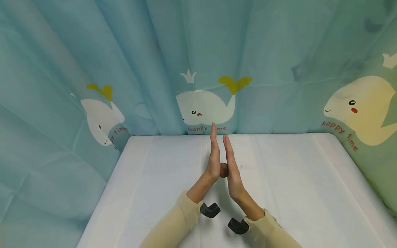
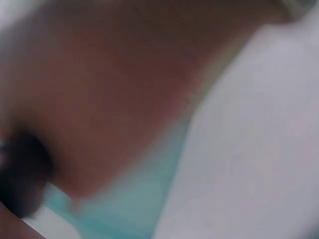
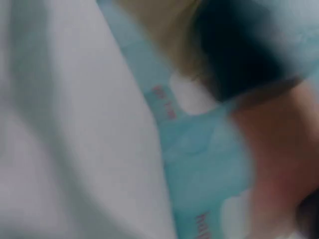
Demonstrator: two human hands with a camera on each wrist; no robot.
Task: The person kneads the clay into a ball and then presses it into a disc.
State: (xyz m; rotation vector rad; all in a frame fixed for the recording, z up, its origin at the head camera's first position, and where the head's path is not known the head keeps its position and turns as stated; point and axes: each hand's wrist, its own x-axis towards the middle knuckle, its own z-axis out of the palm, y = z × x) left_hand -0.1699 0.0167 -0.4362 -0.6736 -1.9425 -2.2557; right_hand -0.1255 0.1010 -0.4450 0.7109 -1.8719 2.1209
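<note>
Brown rounded object (image 1: 224,170) sits at lower centre of the frame, pressed between the heels of the left hand (image 1: 214,160) and right hand (image 1: 233,168), fingers straight, neither clenched. Sound practice calls for even, opposing palm pressure. White table (image 1: 167,165) lies below; blue curtain (image 1: 130,41) fills the upper frame.

left hand (image 1: 214,160): flat, straight-fingered | right hand (image 1: 234,170): likewise (facing each other, a gap between)

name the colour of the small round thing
The small round thing is brown, and it shows best in the head view.
</note>
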